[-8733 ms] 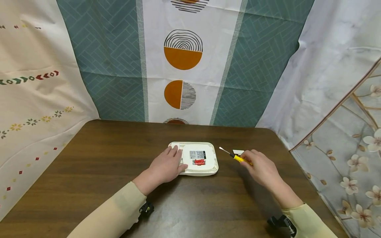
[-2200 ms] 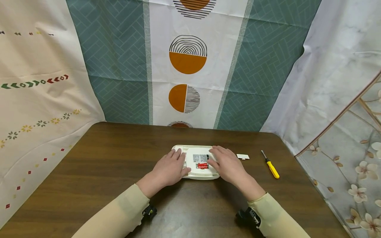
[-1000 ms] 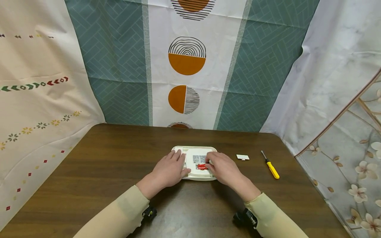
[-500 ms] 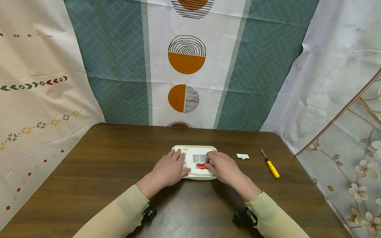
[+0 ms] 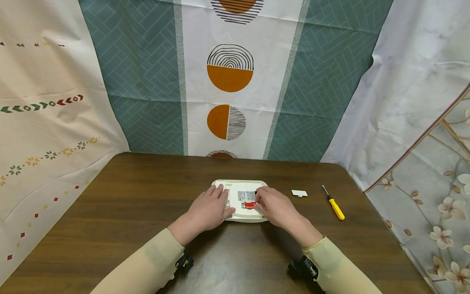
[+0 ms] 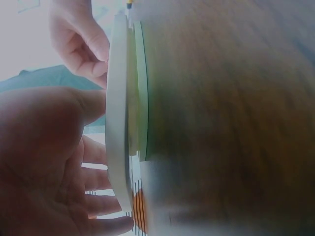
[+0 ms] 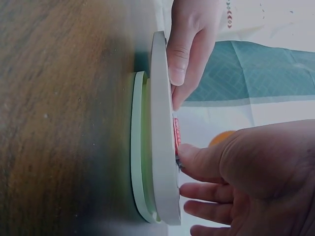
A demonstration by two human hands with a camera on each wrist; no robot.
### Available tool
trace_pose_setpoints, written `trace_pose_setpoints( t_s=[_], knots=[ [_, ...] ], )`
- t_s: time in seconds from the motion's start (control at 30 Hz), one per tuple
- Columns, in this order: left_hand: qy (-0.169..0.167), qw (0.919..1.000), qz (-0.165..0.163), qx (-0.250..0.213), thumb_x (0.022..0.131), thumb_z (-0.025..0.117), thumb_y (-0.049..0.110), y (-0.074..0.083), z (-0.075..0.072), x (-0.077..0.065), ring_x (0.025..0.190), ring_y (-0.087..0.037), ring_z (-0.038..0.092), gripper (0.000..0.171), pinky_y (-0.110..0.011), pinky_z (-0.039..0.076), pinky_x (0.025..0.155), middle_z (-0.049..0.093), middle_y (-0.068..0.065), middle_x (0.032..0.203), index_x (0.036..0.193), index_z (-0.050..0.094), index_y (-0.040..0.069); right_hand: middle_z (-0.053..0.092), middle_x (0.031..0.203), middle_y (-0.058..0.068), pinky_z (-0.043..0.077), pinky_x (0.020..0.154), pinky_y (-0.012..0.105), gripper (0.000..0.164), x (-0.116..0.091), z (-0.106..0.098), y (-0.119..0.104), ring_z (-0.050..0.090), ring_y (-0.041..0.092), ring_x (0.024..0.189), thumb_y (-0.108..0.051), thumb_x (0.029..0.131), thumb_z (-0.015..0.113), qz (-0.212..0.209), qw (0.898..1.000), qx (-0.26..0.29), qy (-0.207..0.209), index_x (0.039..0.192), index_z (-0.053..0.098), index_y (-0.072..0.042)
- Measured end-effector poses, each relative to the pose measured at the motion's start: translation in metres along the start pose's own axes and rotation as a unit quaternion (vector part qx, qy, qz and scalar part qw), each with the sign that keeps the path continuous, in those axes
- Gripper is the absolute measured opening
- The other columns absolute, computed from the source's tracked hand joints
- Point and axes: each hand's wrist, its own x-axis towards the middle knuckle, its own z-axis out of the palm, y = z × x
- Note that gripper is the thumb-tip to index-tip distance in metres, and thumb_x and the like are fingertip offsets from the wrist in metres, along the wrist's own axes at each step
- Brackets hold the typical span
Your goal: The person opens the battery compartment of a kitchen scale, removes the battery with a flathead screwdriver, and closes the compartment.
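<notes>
A white rounded-rectangular device (image 5: 238,214) lies on the table with a printed label and an uncovered battery compartment facing up. My left hand (image 5: 209,209) rests on its left side, fingers spread out and straight. At the compartment, my right hand (image 5: 276,206) pinches the right end of a red battery (image 5: 250,206) with thumb and fingertips. From the right wrist, the red battery (image 7: 176,132) shows just above the device's face, the thumb at its end beside a small bit of metal. The fingers partly hide the compartment.
A small white battery cover (image 5: 299,193) lies right of the device. Farther right is a yellow-handled screwdriver (image 5: 335,208). Patterned cloths hang behind the brown wooden table (image 5: 147,196) and at both sides.
The screwdriver has gone from my right hand to the table at the right. My right hand has moved onto the device and now pinches a battery, which has shifted slightly. My left hand stays put.
</notes>
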Motion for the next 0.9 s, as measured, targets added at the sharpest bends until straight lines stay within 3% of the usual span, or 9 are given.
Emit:
trace_pose_setpoints(
  t_s=[0.7, 0.9],
  knots=[
    [0.000, 1.0000, 0.003, 0.006, 0.114, 0.058, 0.052, -0.0008, 0.0012, 0.0006, 0.159, -0.044, 0.039, 0.074, -0.054, 0.038, 0.126, 0.041, -0.025, 0.172, 0.164, 0.048, -0.002, 0.064, 0.100, 0.002, 0.054, 0.077, 0.041, 0.030, -0.0044, -0.0006, 0.0018, 0.060, 0.024, 0.093, -0.012, 0.095, 0.089, -0.005, 1.000, -0.022, 0.016, 0.086, 0.060, -0.013],
    [0.001, 1.0000, 0.002, 0.005, 0.114, 0.058, 0.053, -0.0012, 0.0017, 0.0011, 0.159, -0.044, 0.038, 0.075, -0.055, 0.039, 0.126, 0.040, -0.024, 0.172, 0.164, 0.048, -0.002, 0.068, 0.109, 0.006, 0.056, 0.080, 0.043, 0.030, -0.0064, -0.0019, 0.0011, 0.064, 0.028, 0.101, -0.012, 0.094, 0.089, -0.004, 0.999, -0.025, 0.019, 0.085, 0.060, -0.013]
  ],
)
